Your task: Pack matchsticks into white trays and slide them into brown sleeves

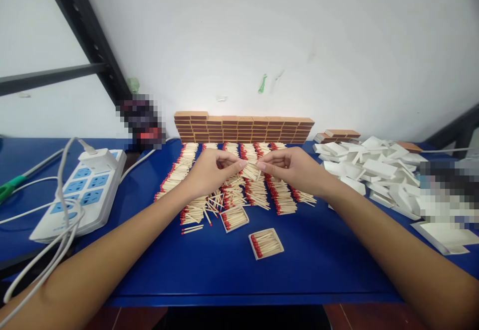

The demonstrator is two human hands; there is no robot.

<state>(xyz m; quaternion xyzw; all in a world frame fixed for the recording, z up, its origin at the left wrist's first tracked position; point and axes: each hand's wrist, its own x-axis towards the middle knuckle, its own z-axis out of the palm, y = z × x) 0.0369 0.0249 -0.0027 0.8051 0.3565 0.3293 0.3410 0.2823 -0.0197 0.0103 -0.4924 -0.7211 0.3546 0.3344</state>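
Both my hands meet over the rows of red-tipped matches (pixel 258 190) spread on the blue table (pixel 322 265). My left hand (pixel 211 170) and my right hand (pixel 290 168) are closed in a pinch on a small bundle of matches (pixel 250 171) held between their fingertips. Nearer to me lie two white open trays filled with matches, one (pixel 234 218) below my left hand and one (pixel 266 244) further forward.
A wall of stacked brown matchboxes (pixel 243 128) stands at the back against the white wall. A heap of white empty trays (pixel 374 170) lies at the right. A white power strip (pixel 84 190) with cables sits at the left.
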